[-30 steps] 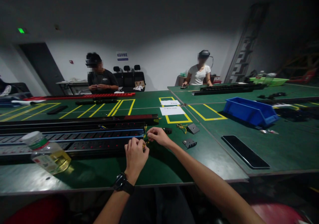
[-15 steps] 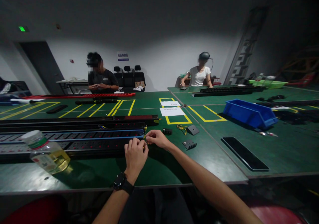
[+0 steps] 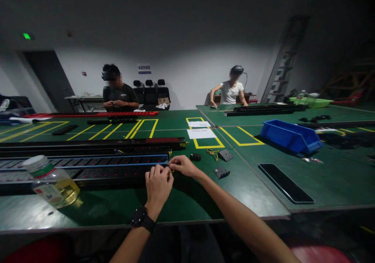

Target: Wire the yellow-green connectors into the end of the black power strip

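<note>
Long black power strips [image 3: 111, 173] with rows of sockets and small red spots lie on the green table, their right ends at my hands. My left hand [image 3: 158, 183], with a watch on its wrist, is closed at the end of the nearest strip; a bit of yellow wire [image 3: 169, 173] shows at its fingertips. Opposite it, my right hand [image 3: 185, 166] pinches something too small to make out. The fingertips of both hands nearly meet. Right of them lie a small black block [image 3: 195, 156], yellow wires [image 3: 213, 152] and two dark end plates [image 3: 225, 155].
A bottle [image 3: 52, 183] of yellow liquid stands before the strips at left. Rightward are a phone [image 3: 285, 183] and a blue bin [image 3: 290, 136]. Paper labels [image 3: 200, 133] lie inside yellow tape. Across the table are two people [image 3: 120, 95] [image 3: 231, 91]. The table's front edge is near me.
Both hands stay at the strip's end, with only small finger shifts. The view has tilted slightly. The person at the far right leans a little to the left.
</note>
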Available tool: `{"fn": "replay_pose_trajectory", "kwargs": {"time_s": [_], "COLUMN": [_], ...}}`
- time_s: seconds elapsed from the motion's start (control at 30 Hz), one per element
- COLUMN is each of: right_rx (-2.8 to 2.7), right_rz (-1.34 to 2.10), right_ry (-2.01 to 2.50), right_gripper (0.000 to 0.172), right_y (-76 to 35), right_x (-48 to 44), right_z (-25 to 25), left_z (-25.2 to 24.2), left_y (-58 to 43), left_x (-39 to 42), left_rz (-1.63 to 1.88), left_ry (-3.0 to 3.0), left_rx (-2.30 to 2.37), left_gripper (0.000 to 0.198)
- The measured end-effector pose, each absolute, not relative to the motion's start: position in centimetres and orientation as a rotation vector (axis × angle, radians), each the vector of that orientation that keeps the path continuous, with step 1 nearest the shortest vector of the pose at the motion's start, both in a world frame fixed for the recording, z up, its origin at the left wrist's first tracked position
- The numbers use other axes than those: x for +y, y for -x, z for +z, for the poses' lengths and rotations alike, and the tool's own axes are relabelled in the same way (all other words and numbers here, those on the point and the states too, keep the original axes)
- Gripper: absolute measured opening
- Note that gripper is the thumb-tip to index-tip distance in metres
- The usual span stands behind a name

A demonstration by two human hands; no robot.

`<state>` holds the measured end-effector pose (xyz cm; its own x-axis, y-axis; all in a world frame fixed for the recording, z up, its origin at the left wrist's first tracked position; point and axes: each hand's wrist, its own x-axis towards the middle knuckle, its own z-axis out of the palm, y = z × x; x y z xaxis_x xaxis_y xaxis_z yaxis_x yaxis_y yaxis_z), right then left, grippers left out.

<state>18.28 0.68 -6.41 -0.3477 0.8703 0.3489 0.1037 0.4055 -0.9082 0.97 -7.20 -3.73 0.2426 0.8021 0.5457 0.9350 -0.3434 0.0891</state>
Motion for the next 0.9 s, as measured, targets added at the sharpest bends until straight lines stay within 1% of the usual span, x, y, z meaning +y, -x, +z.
{"fn": "replay_pose_trajectory", "kwargs": {"time_s": [0.3, 0.37, 0.67, 0.9], "right_rx": [-1.818, -1.849, -1.939, -2.019], "right_rz": [1.066, 1.035, 0.960, 0.904], "right_ry": [0.824, 0.830, 0.878, 0.928], "right_gripper": [0.034, 0.031, 0.008, 0.019], "right_y": [-18.3, -18.3, -18.2, -17.7], "right_x": [0.8, 0.7, 0.2, 0.1], "right_z": [-6.0, -5.8, -5.1, -5.2], "left_z": [-3.6, -3.5, -3.3, -3.5], "left_y": [-1.1, -1.1, -1.0, -1.0], "left_x": [-7.3, -7.4, -7.7, -7.6], "left_rz": [-0.749, -0.754, -0.739, -0.725], "left_ry": [2.271, 2.274, 2.296, 2.304], "left_rx": [-1.635, -1.636, -1.638, -1.647], "left_gripper": [0.014, 0.015, 0.016, 0.016]}}
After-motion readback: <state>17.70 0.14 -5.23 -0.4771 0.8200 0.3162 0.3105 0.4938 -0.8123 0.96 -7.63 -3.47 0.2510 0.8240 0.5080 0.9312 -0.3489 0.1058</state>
